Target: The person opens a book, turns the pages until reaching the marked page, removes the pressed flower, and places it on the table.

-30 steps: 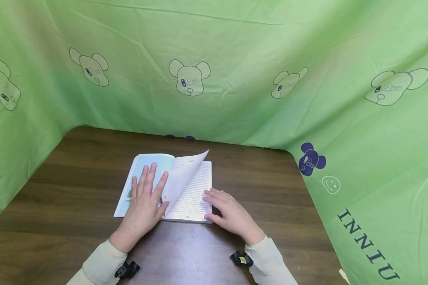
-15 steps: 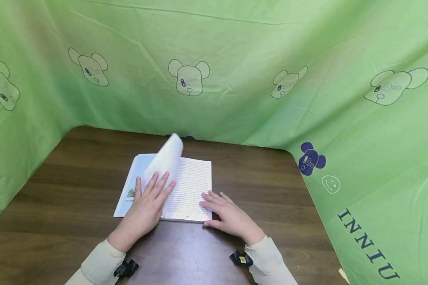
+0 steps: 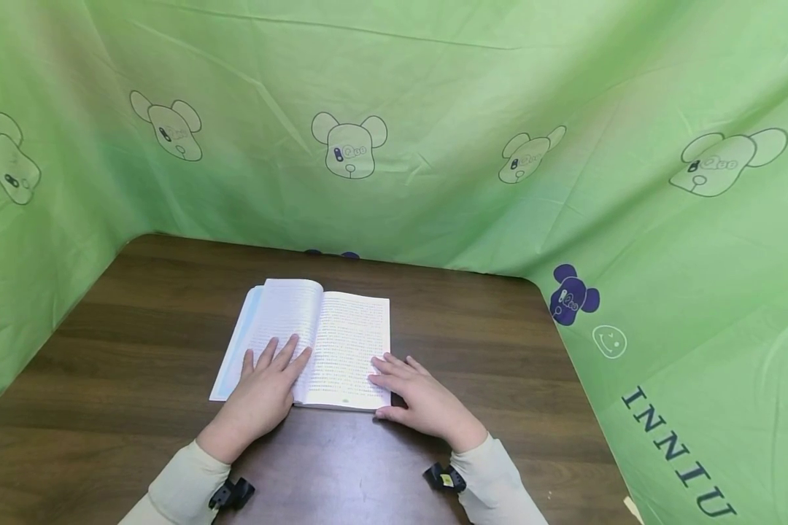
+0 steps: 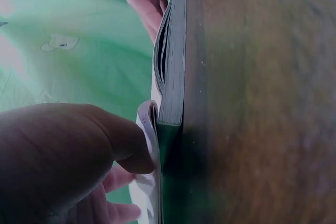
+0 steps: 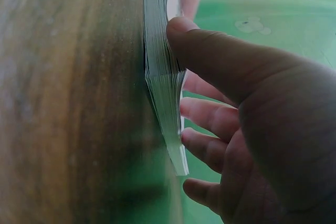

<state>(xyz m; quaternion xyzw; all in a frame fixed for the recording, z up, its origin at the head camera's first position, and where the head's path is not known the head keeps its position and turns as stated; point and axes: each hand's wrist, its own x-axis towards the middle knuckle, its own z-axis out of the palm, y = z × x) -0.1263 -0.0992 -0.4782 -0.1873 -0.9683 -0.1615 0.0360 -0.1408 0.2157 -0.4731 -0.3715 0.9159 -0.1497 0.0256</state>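
An open book [image 3: 351, 328] lies on the brown table, printed text on both facing pages. Its left side is a thin stack, with a pale blue strip showing at the outer edge; the right side is thicker. My left hand [image 3: 260, 394] rests on the left page, fingers spread and straight, and in the left wrist view the thumb [image 4: 134, 148] touches the page near the spine. My right hand [image 3: 423, 397] lies at the lower right corner of the book, fingertips on the right page. In the right wrist view its thumb [image 5: 210, 51] touches the edge of the page block [image 5: 163, 51].
The wooden table [image 3: 499, 350] spreads around the book. A green curtain [image 3: 433, 189] with printed bear heads hangs behind and along the sides. Each sleeve cuff has a black wrist camera [image 3: 445, 477].
A lifted page has swung from right to left and now lies flat on the left side, covering most of the blue page. The left hand shifted slightly toward me; the right hand has barely moved.
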